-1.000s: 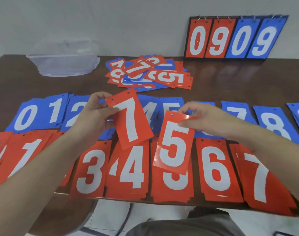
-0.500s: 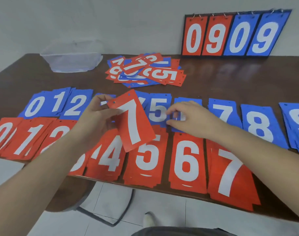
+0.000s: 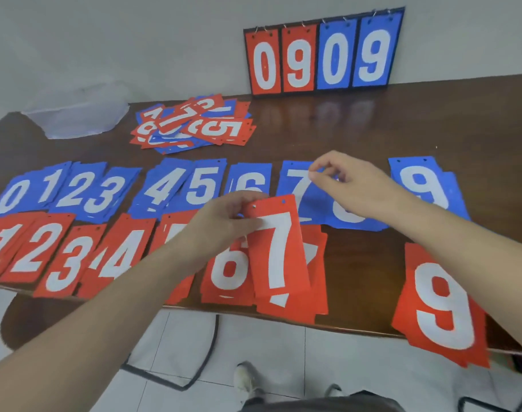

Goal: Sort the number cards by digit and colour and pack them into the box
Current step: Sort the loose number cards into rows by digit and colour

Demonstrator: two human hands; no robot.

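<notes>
red 7 card (image 3: 279, 251): in my left hand (image 3: 224, 224), held by its top left corner above the red 7 pile (image 3: 308, 281) at the near table edge; slightly tilted, white digit facing up, two punch holes at the top.
change: half a second ago this card was over the red 4/5 piles; now it sits over the red 6 pile (image 3: 228, 272) and the 7 pile. My right hand (image 3: 355, 185) was down at the blue 6; now it is lifted over the blue 7 pile (image 3: 298, 185) and blue 8.
left fingers: curled, thumb on the card face, other fingers behind it, a firm pinch.
right fingers: thumb and forefinger tips nearly closed together, rest loosely curled; I can't tell if anything is between them.
sorted rows: blue 0-9 in the far row, red 1-9 in the near row, piles overlapping; a bare gap in the red row between 7 and the red 9 pile (image 3: 441, 304).
unsorted heap (image 3: 194, 126): mixed red and blue cards, behind the blue row.
box (image 3: 75, 111): clear plastic, far left on the table (image 3: 357, 129).
scoreboard (image 3: 323, 55): against the wall, reads 0 9 0 9, red pair then blue pair.
</notes>
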